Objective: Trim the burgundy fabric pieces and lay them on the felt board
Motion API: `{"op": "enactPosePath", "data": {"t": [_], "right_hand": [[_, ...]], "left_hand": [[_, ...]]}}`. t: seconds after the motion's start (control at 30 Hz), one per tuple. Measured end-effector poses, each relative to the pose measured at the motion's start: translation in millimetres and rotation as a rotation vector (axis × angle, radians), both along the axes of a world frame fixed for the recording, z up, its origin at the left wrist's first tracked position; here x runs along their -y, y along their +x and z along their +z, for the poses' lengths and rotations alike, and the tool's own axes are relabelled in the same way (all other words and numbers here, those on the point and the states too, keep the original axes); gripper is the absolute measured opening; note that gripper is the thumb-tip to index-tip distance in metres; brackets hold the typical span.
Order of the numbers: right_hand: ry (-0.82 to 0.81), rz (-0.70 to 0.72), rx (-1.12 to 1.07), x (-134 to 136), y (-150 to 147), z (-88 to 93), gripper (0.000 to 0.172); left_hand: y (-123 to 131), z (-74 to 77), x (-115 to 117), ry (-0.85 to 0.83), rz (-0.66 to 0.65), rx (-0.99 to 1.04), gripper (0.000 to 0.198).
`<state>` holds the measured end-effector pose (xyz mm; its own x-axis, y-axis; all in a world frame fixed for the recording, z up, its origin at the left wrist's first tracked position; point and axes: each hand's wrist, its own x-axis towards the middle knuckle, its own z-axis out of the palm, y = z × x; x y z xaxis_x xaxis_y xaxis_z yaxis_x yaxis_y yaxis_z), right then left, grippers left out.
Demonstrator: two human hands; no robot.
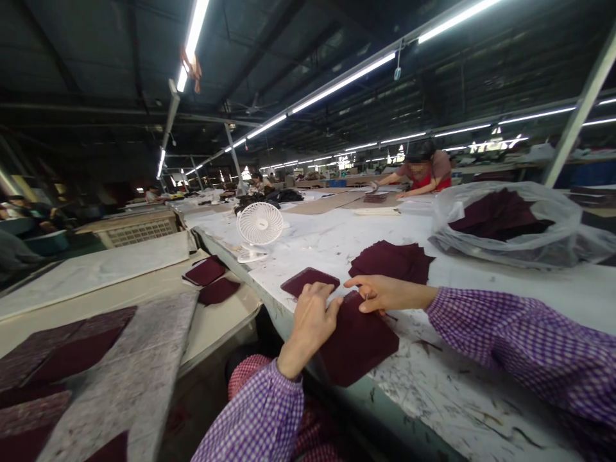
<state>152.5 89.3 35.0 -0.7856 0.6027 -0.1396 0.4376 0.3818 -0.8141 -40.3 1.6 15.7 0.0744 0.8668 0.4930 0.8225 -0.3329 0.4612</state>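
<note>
My left hand (pixel 312 322) lies with its fingers stretched towards the near corner of a flat dark maroon fabric stack (pixel 308 281), thumb apart. Beside it, a maroon fabric piece (pixel 359 343) with cut corners reaches over the table's near edge. At that piece's upper end is my right hand (pixel 392 293), index finger pointing left, thumb and other fingers closed. A small pale bit shows between these fingers and a thin dark tip pokes out below; I cannot make out what it is. Behind the right hand sits a fanned pile of maroon pieces (pixel 392 260).
A white clip fan (pixel 260 224) stands on the white table (pixel 317 237). At the right is a clear plastic bag (pixel 553 237) of maroon pieces. More fabric pieces (pixel 205 271) lie on the lower left surface. Across the table a person (pixel 426 173) leans over work. Thread scraps litter the near edge.
</note>
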Motion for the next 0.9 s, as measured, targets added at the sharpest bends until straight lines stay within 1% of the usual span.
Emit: {"op": "enactPosePath", "data": {"t": [0.1, 0.17, 0.3, 0.37, 0.43, 0.53, 0.77, 0.9], "right_hand": [[0.06, -0.011, 0.023, -3, 7, 1.3, 0.063], [0.184, -0.02, 0.072, -6, 12, 3.9, 0.057], [0.54, 0.0, 0.144, -14, 21, 5.5, 0.03], [0.697, 0.04, 0.156, -18, 22, 2.5, 0.025], [0.818, 0.076, 0.16, -21, 22, -1.6, 0.023], [0.906, 0.095, 0.182, -20, 18, -5.1, 0.023], [0.995, 0.094, 0.279, -11, 13, -3.8, 0.015], [1.131, 0.148, 0.305, -12, 14, -8.9, 0.015]], "left_hand": [[12, -4.5, -22, -0.146, -0.037, -0.108, 0.026], [20, -6.9, -30, -0.181, -0.056, -0.154, 0.022], [29, -10.4, -33, -0.133, -0.069, -0.273, 0.023], [29, -11.5, -32, -0.112, -0.069, -0.324, 0.024], [29, -12.1, -30, -0.091, -0.068, -0.359, 0.025], [28, -12.8, -29, -0.068, -0.064, -0.39, 0.025], [28, -14.2, -29, -0.055, -0.074, -0.404, 0.025], [27, -15.1, -28, -0.05, -0.095, -0.405, 0.031]]}}
